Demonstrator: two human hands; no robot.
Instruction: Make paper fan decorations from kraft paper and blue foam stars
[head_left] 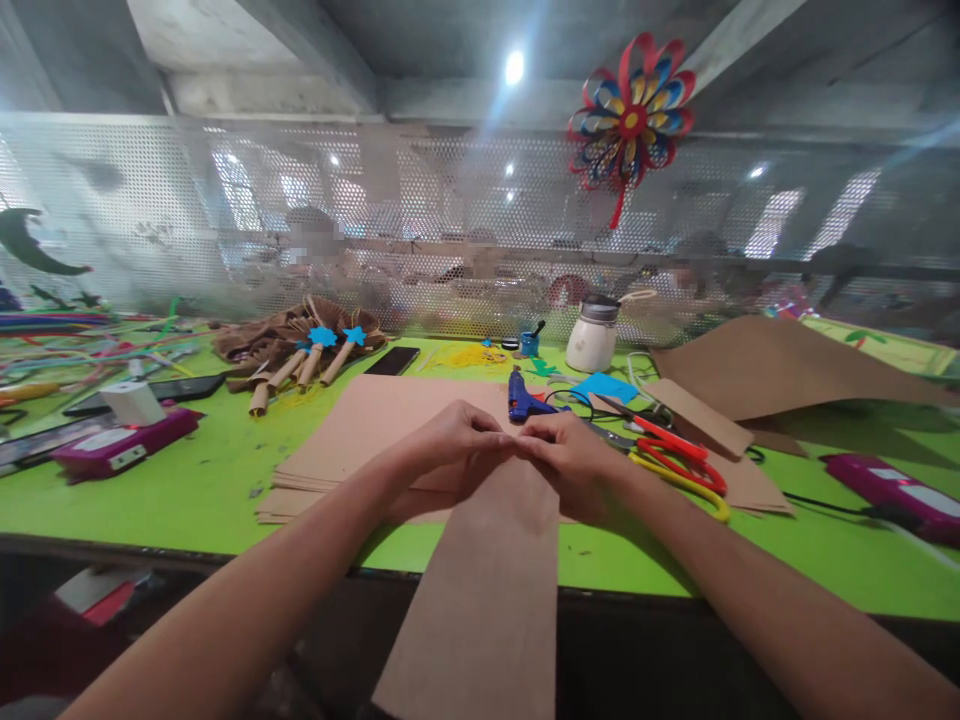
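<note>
A long strip of brown paper hangs toward me over the table's front edge. Both hands pinch its far end, thumbs and fingertips almost meeting. My left hand grips the left corner, and my right hand grips the right one. Under and behind them lies a stack of brown paper sheets. Just past my fingers rests a blue glue gun. Beside my right hand are red-handled scissors and yellow-handled scissors.
Paper fans with blue stars lie at the back left, near a black phone. Purple power strips sit on either side. A white jar stands at the back. A large brown sheet lies at right, before a perforated metal screen.
</note>
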